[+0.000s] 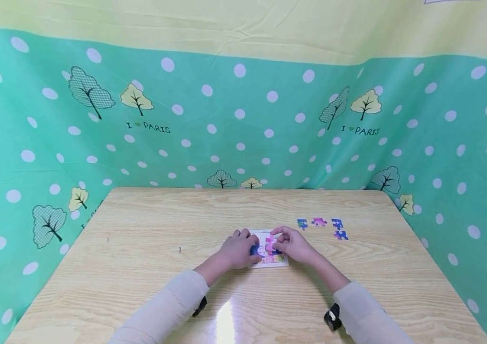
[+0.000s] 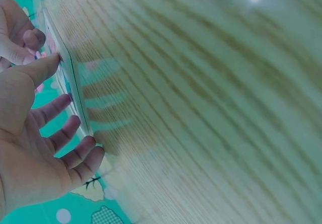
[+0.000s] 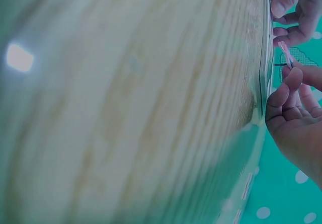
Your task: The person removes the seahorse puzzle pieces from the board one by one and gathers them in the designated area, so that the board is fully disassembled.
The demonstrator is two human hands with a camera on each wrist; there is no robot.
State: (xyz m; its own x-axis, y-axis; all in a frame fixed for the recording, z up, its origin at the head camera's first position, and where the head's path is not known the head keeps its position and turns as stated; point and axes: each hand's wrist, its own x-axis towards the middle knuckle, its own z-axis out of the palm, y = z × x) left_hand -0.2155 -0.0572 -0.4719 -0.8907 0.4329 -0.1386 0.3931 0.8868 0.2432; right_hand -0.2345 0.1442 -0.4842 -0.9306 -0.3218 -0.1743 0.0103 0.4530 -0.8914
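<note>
On the wooden table lies a puzzle tray point(image 1: 269, 266) with a white border and several colourful pieces inside. My left hand point(image 1: 239, 249) rests on the tray's left part, thumb and fingers spread apart; in the left wrist view, fingertips point(image 2: 73, 123) touch along its edge. Over the right part of the tray, my right hand point(image 1: 298, 247) pinches a pink puzzle piece point(image 1: 270, 242) between thumb and fingers. The right wrist view shows this piece point(image 3: 287, 54) tilted up, above the tray surface. Both hands cover parts of the picture.
To the right beyond the tray lie several loose pieces: a blue-green piece point(image 1: 302, 223), a pink piece with an eye point(image 1: 318, 222), and two blue-pink pieces point(image 1: 340, 234) close together. A small dark mark point(image 1: 179, 249) is on the table at left. A green dotted curtain point(image 1: 226, 124) hangs behind.
</note>
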